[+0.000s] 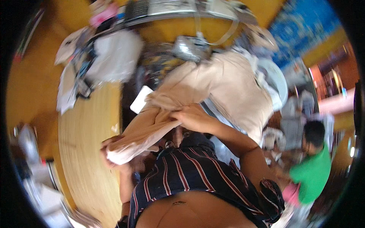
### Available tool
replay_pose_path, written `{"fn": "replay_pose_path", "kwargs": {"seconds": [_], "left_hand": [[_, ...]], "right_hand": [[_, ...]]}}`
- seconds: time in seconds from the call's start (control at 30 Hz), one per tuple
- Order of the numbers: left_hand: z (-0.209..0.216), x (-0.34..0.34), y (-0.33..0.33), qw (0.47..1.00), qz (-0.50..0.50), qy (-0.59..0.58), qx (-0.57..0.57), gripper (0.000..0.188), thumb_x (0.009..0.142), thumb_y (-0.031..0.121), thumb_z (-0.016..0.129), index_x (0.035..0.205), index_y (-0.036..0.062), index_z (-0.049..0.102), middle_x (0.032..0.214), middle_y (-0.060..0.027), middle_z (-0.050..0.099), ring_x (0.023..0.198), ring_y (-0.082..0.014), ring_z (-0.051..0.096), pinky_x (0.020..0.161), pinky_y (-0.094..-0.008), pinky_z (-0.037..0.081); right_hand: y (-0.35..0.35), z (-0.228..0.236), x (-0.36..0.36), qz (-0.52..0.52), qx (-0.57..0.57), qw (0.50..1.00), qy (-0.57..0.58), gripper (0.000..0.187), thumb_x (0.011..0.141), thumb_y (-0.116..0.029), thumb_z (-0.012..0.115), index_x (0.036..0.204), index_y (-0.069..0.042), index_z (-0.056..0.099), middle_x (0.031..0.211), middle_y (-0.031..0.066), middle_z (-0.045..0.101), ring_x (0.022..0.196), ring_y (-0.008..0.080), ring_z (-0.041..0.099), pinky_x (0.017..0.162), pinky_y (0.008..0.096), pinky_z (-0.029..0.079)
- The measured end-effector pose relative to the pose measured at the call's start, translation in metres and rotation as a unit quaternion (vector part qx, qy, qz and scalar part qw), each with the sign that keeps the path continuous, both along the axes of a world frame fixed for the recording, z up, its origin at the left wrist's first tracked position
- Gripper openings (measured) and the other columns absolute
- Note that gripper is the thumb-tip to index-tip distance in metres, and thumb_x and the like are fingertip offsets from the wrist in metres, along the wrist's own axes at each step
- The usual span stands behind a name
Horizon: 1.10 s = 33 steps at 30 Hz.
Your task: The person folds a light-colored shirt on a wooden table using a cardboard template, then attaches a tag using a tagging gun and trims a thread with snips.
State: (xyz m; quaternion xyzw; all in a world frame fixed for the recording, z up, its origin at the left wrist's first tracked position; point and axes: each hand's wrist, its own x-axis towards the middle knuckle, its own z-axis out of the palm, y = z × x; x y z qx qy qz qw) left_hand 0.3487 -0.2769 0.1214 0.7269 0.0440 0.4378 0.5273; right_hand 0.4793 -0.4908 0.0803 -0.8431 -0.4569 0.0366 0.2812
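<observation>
In the head view, the beige cloth (pixel 228 79) lies in front of the person, one end drawn out between both hands. The left hand (pixel 109 152), blurred, is curled round the pale tip of that end; the right hand (pixel 194 117) is nearly closed, its fingertips pinching a fold farther up. The long axis of the held length slants from the left hand, up and rightward, to the right hand, its tip pointing down-left toward the person. Beyond the right hand the cloth broadens and bends away to the right, then down. Just beyond the right hand's fingertips, to the left, a white card (pixel 141 100) sticks out beside the cloth. A wooden tabletop (pixel 89 129) lies just left of the left hand
</observation>
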Motion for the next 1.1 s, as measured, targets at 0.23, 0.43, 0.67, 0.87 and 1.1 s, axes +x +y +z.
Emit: {"fn": "replay_pose_path", "kwargs": {"seconds": [0.23,0.43,0.67,0.87,1.1], "left_hand": [[0.053,-0.155,0.048,0.841,0.478,-0.169,0.190,0.024,0.084,0.023,0.044,0.095,0.0011,0.045,0.086,-0.0151,0.053,0.077,-0.0250,0.054,0.067,-0.0359,0.048],[0.071,-0.276,0.019,0.350,0.826,0.133,0.422,0.028,0.079,0.015,0.052,0.099,-0.0044,0.051,0.091,-0.0150,0.056,0.078,-0.0214,0.056,0.069,-0.0307,0.048],[0.086,-0.366,0.001,0.407,0.872,-0.102,0.251,0.024,0.078,0.009,0.054,0.097,-0.0053,0.052,0.097,-0.0152,0.055,0.085,-0.0228,0.055,0.076,-0.0316,0.046],[0.081,-0.319,0.045,0.625,0.749,-0.215,0.054,0.034,0.081,0.012,0.052,0.109,-0.0061,0.047,0.105,-0.0146,0.052,0.095,-0.0219,0.052,0.084,-0.0320,0.043],[0.161,-0.311,0.328,0.619,0.585,0.321,0.414,0.057,0.070,0.014,0.063,0.123,0.0125,0.041,0.121,-0.0132,0.044,0.114,-0.0314,0.039,0.094,-0.0412,0.031]], "right_hand": [[0.072,-0.033,0.014,0.173,-0.002,0.985,-0.016,0.017,0.062,-0.010,0.060,0.079,-0.008,0.060,0.091,0.0062,0.057,0.092,0.0266,0.051,0.077,0.0347,0.041],[0.138,0.037,0.012,0.263,0.325,0.580,0.700,0.018,0.086,-0.009,0.036,0.078,-0.004,0.051,0.071,0.0061,0.050,0.068,0.0155,0.051,0.068,0.0260,0.042],[0.180,0.101,0.011,0.346,0.116,0.929,-0.069,0.021,0.053,-0.003,0.060,0.073,-0.008,0.062,0.066,0.0065,0.052,0.055,0.0244,0.053,0.049,0.0320,0.041],[0.230,0.134,0.015,0.298,0.462,0.770,0.325,0.017,0.072,-0.012,0.055,0.084,-0.001,0.054,0.080,0.0087,0.055,0.070,0.0168,0.053,0.063,0.0286,0.044],[0.478,0.139,0.001,-0.007,0.326,0.927,-0.187,0.046,0.063,-0.016,0.066,0.108,-0.012,0.054,0.103,0.0187,0.053,0.093,0.0316,0.053,0.079,0.0389,0.042]]}}
